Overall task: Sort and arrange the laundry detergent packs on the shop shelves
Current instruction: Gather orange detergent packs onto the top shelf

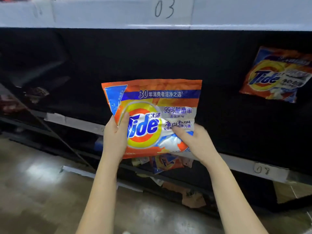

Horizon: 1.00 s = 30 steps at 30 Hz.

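Black shelves across the whole view, a white front strip along the top edge marked "03" by hand, a second strip along the lower shelf's front edge marked with a handwritten number.

Glossy floor at lower left.

Held up in front of the middle shelf, clear of its front edge: an orange detergent pack, printed face toward the camera, Tide logo upright, sealed top edge up. Roughly as tall as wide, slightly tilted, top leaning left; lower half crumpled.

Left hand gripping the pack's lower left edge, thumb curled over the front beside the logo, other fingers hidden behind. Right hand gripping the lower right corner, thumb pressed across the front, other fingers behind the pack, out of sight.

Second pack of the same kind standing toward the right end of the middle shelf, well apart from the held one, face forward, leaning with its top to the right.

Jumbled packs on the lower shelf just below the hands, blurred, orientation unclear.
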Tool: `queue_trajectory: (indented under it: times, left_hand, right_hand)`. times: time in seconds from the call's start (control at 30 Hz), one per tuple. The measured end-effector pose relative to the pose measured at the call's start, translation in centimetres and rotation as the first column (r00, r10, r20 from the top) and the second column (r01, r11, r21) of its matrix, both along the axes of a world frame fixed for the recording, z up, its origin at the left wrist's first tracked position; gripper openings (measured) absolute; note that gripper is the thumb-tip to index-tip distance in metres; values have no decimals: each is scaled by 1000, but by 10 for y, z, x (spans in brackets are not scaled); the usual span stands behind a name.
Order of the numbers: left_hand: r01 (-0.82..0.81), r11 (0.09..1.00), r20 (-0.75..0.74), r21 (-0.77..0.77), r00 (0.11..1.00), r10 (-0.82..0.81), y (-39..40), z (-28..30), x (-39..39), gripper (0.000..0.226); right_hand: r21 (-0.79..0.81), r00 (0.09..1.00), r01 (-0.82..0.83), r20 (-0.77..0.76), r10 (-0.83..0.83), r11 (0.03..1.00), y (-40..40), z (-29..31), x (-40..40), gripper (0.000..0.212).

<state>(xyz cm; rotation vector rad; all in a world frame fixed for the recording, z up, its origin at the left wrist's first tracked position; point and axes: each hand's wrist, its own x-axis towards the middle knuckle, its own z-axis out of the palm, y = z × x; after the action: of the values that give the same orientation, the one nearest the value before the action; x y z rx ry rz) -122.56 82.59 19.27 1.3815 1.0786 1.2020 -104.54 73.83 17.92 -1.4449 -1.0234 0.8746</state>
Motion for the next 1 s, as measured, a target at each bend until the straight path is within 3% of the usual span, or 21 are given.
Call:
queue_trajectory:
  times: [0.27,0.47,0.53,0.63,0.73,1.0]
  left_hand:
    - [-131,968,103,216,989,111,39,71,-122,15]
    - [-215,852,129,477,976,174,99,145,-222,21]
    - [-220,809,112,545,975,189,122,173,-245,20]
    - [-234,736,85,635,968,234,161,216,-270,22]
    - [-219,724,101,654,974,203,200,259,-279,21]
    - [-111,741,100,662,993,59,340,353,-255,14]
  right_hand:
    - [218,989,-59,147,27,974,51,76,-119,8]
    - [437,978,-132,203,45,890,108,148,-213,9]
    - [470,972,-186,215,93,863,130,175,-234,19]
    - [491,936,-276,333,115,826,166,219,-254,23]
    - [497,907,-303,412,86,813,203,266,-260,13]
    - [332,884,-254,460,79,908,320,379,-236,27]
